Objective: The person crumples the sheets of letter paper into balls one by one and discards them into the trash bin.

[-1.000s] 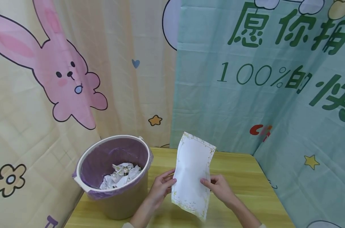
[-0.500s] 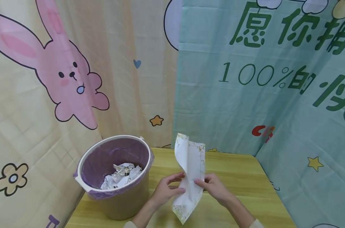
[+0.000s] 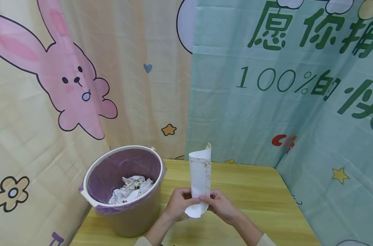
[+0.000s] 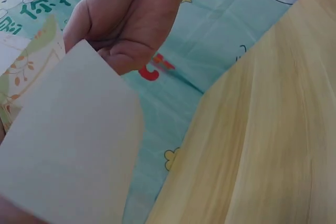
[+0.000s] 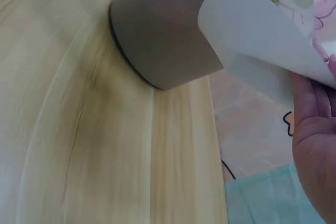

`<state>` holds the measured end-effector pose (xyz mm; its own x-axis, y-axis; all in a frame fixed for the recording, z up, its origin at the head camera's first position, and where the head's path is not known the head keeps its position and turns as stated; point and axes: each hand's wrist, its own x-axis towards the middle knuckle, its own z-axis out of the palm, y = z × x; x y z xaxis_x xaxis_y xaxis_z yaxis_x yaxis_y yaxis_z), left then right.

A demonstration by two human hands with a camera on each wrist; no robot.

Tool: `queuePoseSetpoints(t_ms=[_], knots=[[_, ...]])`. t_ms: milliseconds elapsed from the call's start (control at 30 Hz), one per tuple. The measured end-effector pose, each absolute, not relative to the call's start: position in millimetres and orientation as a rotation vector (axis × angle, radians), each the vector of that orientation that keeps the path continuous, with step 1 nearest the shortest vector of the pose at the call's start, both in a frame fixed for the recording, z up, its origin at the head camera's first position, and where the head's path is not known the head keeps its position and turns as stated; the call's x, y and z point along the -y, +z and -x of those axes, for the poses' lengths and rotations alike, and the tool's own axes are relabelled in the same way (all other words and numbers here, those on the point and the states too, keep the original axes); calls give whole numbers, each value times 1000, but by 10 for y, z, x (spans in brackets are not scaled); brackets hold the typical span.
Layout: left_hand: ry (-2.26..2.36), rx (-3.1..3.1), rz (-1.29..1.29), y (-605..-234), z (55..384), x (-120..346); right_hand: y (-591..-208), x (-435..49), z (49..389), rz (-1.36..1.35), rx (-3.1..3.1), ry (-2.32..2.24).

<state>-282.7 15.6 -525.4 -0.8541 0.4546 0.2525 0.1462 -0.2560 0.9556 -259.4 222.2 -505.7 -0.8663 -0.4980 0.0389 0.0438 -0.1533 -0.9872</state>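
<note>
Hanging fabric forms the backdrop; at far left a cream curtain [image 3: 128,102] bears a printed flower [image 3: 9,194], a large pink rabbit [image 3: 72,78], a small blue heart [image 3: 147,68] and an orange star [image 3: 169,130]. A pale wood-grain counter [image 3: 254,205] stands below. At its left side a tan round bin [image 3: 137,223] with a white rim rests upright on the surface, fitted with a purple plastic liner [image 3: 107,172] folded over the rim; crumpled white printed paper [image 3: 131,189] lies inside. Right of the bin, over the counter, the left hand [image 3: 178,205] is partly closed, its thumb in front of a white sheet of paper [image 3: 200,177] and its fingers behind, pinching the sheet near its lower end. The sheet is curled into an upright, loosely rolled form with a floral border; 1 corner rises at the top right and the bottom flares. The right hand [image 3: 221,206] is likewise partly closed and pinches the same sheet from the right edge; the 2 thumbs meet at the front. Pale cuffs show at both wrists. Behind and to the right, a blue-green curtain [image 3: 229,119] carries green characters [image 3: 270,27], "100%" lettering [image 3: 275,80] and a yellow star [image 3: 340,175].
</note>
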Motion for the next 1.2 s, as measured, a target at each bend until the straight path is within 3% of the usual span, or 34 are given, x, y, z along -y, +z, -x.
queuePoseSetpoints(t_ms=[333, 600, 767, 900, 1033, 1200], knots=[[2307, -1772, -604, -5277, 2930, 3, -4918, -2451, 2596, 536, -2061, -2003], [2313, -1770, -560, -5154, 2862, -38, -4814, -2417, 2544, 886, -2497, -1657], [2350, -1719, -461, -5099, 2798, -144, -4900, -2288, 2547, 973, -2387, -1770], [2375, -1685, -301, -5046, 2749, -189, -4943, -2229, 2523, 892, -2248, -1952], [2348, -1713, -181, -4996, 2709, -200, -4954, -2199, 2511, 640, -2200, -2083], [2424, -1589, -205, -4976, 2713, -178, -4906, -2198, 2547, 362, -2100, -2253]])
